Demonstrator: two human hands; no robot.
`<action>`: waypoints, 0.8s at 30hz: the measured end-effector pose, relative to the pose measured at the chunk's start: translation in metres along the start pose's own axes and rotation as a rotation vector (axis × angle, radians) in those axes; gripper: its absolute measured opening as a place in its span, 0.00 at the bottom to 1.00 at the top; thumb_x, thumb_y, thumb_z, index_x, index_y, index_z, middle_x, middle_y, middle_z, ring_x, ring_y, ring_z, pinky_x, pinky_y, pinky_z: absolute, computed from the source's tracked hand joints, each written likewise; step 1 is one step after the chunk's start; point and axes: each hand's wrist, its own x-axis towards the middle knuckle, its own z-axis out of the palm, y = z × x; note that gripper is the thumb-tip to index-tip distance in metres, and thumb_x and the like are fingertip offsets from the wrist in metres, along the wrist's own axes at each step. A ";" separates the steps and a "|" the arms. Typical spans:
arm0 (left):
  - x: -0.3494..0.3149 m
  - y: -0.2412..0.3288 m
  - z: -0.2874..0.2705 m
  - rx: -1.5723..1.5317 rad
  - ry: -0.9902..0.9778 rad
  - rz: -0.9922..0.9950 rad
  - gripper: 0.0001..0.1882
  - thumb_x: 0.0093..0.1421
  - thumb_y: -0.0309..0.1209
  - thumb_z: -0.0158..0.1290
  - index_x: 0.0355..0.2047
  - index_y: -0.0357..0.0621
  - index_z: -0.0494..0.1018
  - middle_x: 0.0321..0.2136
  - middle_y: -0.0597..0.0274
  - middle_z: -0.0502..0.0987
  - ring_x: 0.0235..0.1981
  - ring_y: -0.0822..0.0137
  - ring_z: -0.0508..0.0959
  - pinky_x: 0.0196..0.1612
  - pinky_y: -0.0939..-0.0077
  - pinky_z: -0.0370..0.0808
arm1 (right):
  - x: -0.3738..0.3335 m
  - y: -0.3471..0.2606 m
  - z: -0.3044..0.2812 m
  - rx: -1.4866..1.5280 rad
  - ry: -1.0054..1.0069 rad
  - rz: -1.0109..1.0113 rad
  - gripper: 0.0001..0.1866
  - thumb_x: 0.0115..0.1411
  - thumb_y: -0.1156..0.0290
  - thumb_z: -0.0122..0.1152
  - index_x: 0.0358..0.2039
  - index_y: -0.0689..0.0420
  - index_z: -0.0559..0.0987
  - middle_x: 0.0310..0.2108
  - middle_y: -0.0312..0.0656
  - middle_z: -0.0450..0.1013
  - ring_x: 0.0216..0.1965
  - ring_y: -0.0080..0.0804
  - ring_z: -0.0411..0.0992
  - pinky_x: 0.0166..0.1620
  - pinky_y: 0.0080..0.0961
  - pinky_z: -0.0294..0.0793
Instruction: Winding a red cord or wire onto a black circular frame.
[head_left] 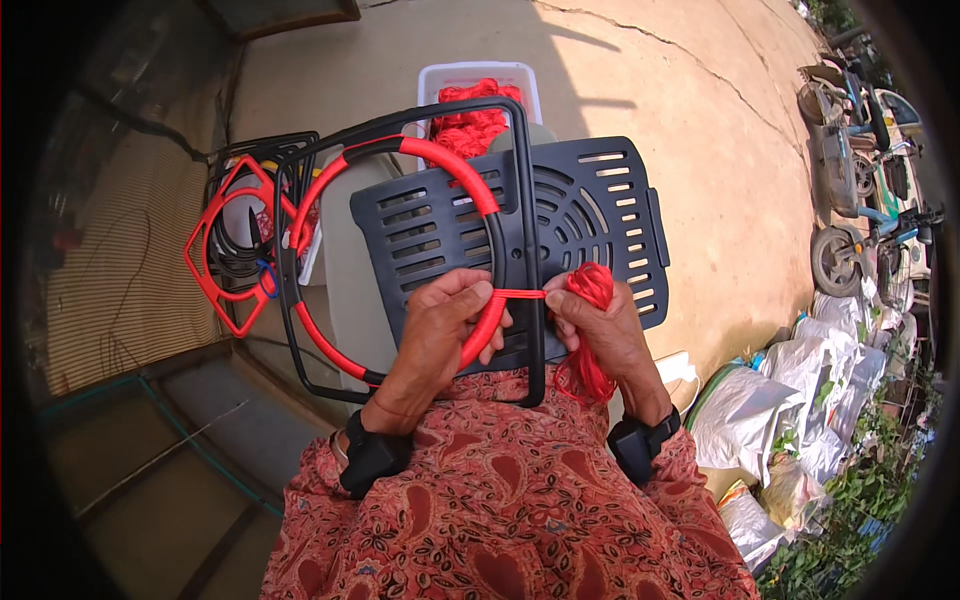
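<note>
A black square metal frame (527, 200) with a round ring (470, 170) inside it stands tilted over my lap. Red cord wraps stretches of the ring, with bare black sections between them. My left hand (430, 325) is closed around the ring's lower right part, thumb pressing on the red wrapping. From there a short red strand (520, 294) runs taut across the frame's right bar to my right hand (612, 335). That hand pinches the strand and holds a loose bundle of red cord (590, 284), whose tail hangs below the fingers.
Beneath the frame lies a black slotted plastic panel (615, 225). A white bin (530, 80) of red cord stands beyond it. Left are a red-wrapped frame (200, 250) and several black frames. White sacks (765, 410) and parked two-wheelers (840, 190) line the right side.
</note>
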 end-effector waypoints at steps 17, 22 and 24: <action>-0.003 0.002 0.000 -0.027 -0.004 0.033 0.11 0.65 0.31 0.50 0.40 0.33 0.69 0.26 0.44 0.78 0.18 0.60 0.78 0.16 0.74 0.73 | 0.000 -0.012 0.000 -0.042 -0.035 0.060 0.08 0.58 0.70 0.63 0.35 0.61 0.78 0.16 0.31 0.67 0.15 0.16 0.64 0.19 0.14 0.61; -0.002 0.003 0.001 0.004 -0.008 0.023 0.10 0.66 0.31 0.49 0.40 0.35 0.69 0.26 0.45 0.78 0.18 0.62 0.78 0.16 0.75 0.74 | 0.002 -0.007 0.000 0.039 -0.039 0.046 0.08 0.58 0.72 0.62 0.35 0.62 0.76 0.15 0.32 0.67 0.14 0.17 0.63 0.19 0.15 0.60; -0.002 0.004 0.000 0.011 -0.009 0.014 0.10 0.65 0.31 0.49 0.40 0.35 0.69 0.26 0.44 0.78 0.18 0.60 0.79 0.16 0.74 0.74 | 0.001 -0.005 -0.002 0.068 -0.050 0.055 0.10 0.58 0.73 0.62 0.38 0.63 0.76 0.15 0.33 0.67 0.14 0.18 0.63 0.18 0.16 0.60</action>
